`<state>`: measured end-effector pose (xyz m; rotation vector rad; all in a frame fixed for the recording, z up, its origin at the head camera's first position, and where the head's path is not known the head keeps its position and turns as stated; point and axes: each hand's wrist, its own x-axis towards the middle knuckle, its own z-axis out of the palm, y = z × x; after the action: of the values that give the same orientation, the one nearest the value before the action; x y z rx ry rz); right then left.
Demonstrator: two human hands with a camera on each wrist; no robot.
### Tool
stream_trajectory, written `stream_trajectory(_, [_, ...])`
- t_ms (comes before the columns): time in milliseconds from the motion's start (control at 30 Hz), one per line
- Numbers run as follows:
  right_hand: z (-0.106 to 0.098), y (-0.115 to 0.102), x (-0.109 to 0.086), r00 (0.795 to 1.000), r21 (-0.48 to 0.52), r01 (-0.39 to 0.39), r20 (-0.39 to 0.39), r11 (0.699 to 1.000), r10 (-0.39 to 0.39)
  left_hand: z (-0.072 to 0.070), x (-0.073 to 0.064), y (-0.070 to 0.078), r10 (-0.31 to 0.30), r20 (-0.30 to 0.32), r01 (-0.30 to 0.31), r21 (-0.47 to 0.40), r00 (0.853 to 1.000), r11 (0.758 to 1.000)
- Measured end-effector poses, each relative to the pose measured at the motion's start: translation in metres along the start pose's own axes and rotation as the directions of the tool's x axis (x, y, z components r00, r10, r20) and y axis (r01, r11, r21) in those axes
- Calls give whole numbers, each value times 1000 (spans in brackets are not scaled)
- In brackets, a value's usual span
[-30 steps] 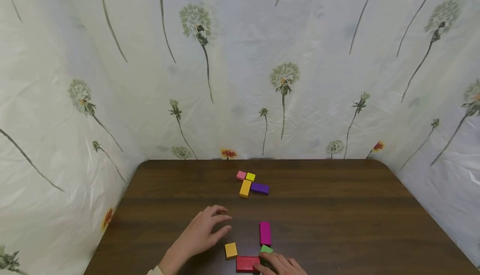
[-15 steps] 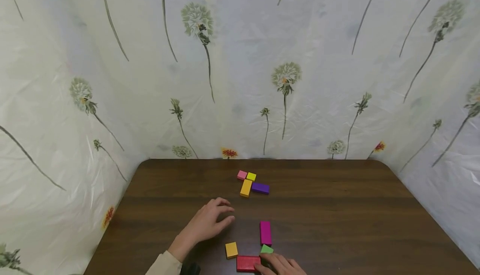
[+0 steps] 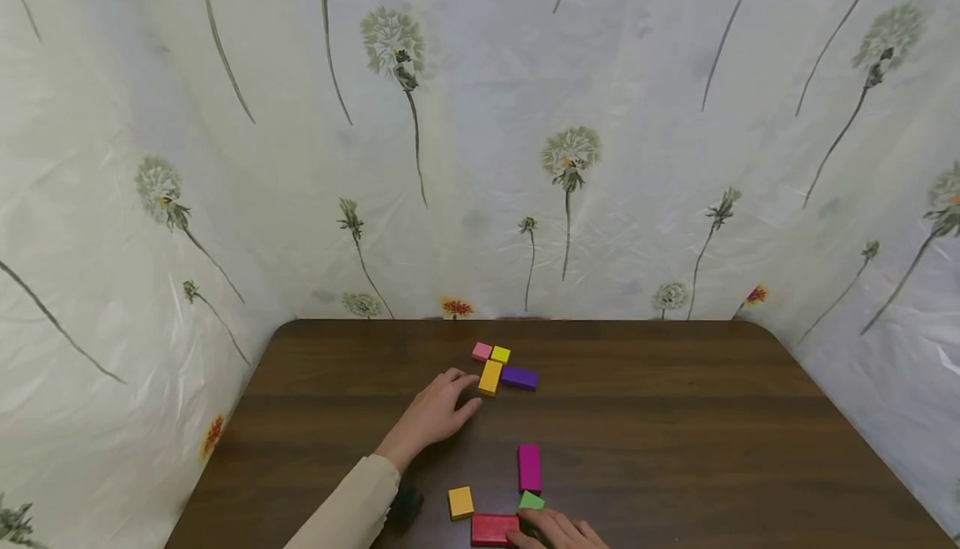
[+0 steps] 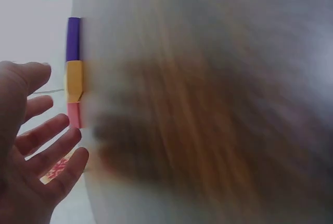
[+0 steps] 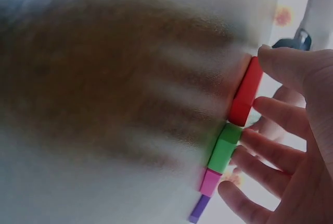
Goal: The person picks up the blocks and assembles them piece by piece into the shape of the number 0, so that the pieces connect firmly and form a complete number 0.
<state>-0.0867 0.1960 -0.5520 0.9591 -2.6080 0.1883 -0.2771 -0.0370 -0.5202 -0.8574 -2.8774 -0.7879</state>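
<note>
My left hand (image 3: 435, 414) reaches forward over the table, fingers spread and thumb apart, holding nothing. Its fingertips are close to the orange rectangular block (image 3: 491, 378); in the left wrist view a gap shows between the fingers (image 4: 66, 166) and the row of blocks. Against the orange block stand a purple block (image 3: 519, 377), a yellow block (image 3: 501, 355) and a pink block (image 3: 482, 351). My right hand (image 3: 561, 530) rests by the red block (image 3: 493, 530), its thumb at the red block's right end. Its index finger partly covers the green block (image 3: 531, 501).
A magenta block (image 3: 529, 467) lies just beyond the green one. A square yellow-orange block (image 3: 461, 502) sits at the red block's upper left corner. The dark wooden table (image 3: 675, 432) ends at a flower-printed curtain (image 3: 480, 157).
My left hand has moved forward and slightly right, from beside the near blocks to the far orange block. My right hand and the blocks stay where they were.
</note>
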Motion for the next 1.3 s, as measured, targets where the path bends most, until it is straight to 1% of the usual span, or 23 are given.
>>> stream_trajectory(100, [2,0,1,1000,-8,-1,-31,1000,1,5,10,0,-15,-6,15,9,1000,1000])
stream_trajectory(233, [4,0,2,999,-8,-8,-38,1000,7,11,23,1,-22,-12,23,28,1000,999])
stream_trajectory(300, [5,-1,2,999,-9,-10,-47,1000,10,14,28,2,-12,-17,13,42,1000,999])
stream_trajectory(433, [9,-2,1,996,-19,-17,-92,1000,15,18,34,3,-1,-13,1,65,1000,998])
stream_trajectory(533, [12,-3,0,993,-16,-27,-120,1000,25,21,37,5,1,-8,0,81,1000,997])
stream_trajectory(700, [17,-4,-1,991,-3,-36,-131,999,35,23,39,6,-7,-3,7,114,1000,993])
stream_trajectory(800, [19,-4,0,989,-4,-33,-141,999,32,25,41,5,-9,-11,10,128,1000,992])
stream_trajectory(967, [19,-3,1,988,-3,-24,-153,1000,24,24,40,4,-9,-26,12,98,1000,995])
stream_trajectory(1100, [20,-1,1,988,-3,-20,-154,1000,20,22,40,2,2,-21,-1,54,1000,999])
stream_trajectory(1233, [22,-1,0,985,-3,-18,-172,1000,17,20,40,1,17,-15,-16,28,1000,999])
stream_trajectory(1300, [23,-1,1,984,0,-20,-180,1000,20,19,39,2,13,-6,-12,21,1000,1000])
